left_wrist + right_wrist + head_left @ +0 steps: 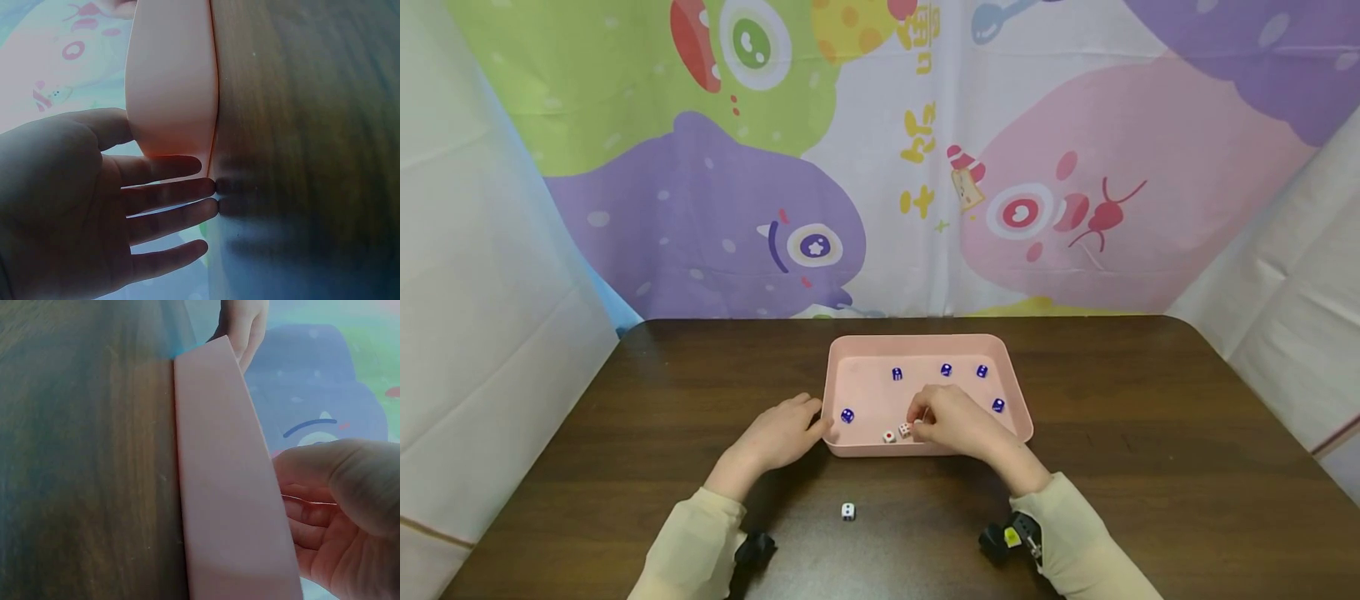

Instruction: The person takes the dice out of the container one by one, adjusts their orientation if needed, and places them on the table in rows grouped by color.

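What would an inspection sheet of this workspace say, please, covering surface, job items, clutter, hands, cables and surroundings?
Surface: dark wood-look table.
Job's things: pink tray with five blue dice and at least two white dice; another white die lies on the table, nearer the person.
Clutter: nothing seen.
Left hand: touches the tray's left end.
Right hand: inside the tray, fingertips beside the white dice; grip partly hidden.
Cables: nothing seen.
Surroundings: cartoon curtain behind, white sheets at both sides.
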Demonstrator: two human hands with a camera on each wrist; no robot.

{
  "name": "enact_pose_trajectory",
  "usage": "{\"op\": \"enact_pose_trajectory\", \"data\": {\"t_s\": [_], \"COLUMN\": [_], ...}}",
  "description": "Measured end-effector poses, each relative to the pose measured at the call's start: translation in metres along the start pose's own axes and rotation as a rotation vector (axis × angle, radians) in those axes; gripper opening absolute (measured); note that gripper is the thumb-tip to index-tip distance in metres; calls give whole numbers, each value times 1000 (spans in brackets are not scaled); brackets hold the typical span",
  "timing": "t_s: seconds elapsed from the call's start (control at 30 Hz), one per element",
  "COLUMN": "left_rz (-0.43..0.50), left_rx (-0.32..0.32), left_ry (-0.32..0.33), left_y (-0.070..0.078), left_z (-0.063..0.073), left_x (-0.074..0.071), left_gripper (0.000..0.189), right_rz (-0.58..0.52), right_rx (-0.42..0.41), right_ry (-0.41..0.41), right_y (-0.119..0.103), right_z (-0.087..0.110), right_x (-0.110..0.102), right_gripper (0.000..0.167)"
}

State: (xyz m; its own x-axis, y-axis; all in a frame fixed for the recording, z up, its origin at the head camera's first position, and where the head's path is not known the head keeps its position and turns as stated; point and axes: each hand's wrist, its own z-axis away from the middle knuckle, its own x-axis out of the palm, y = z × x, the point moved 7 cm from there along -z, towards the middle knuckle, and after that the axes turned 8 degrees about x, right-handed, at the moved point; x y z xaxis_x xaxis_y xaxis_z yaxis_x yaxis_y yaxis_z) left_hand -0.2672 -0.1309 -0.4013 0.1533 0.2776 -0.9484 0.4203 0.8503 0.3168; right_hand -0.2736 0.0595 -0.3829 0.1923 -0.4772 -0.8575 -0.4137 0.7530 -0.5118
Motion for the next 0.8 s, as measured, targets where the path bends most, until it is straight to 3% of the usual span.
{"op": "enact_pose_trajectory", "data": {"t_s": [0.4, 0.8], "left_rz": [-5, 2], "left_rx": [0, -4], "left_ry": [1, -3], "left_y": [0, 0], "left_z": [1, 1], "left_x": [1, 1], "left_gripper": [32, 32], "right_rz": [5, 39], "right_rx": [-34, -139], "right_ry": [21, 71], "right_y": [-13, -38], "right_z": [5, 15], "right_x": [-4, -14], "right_gripper": [2, 5]}}
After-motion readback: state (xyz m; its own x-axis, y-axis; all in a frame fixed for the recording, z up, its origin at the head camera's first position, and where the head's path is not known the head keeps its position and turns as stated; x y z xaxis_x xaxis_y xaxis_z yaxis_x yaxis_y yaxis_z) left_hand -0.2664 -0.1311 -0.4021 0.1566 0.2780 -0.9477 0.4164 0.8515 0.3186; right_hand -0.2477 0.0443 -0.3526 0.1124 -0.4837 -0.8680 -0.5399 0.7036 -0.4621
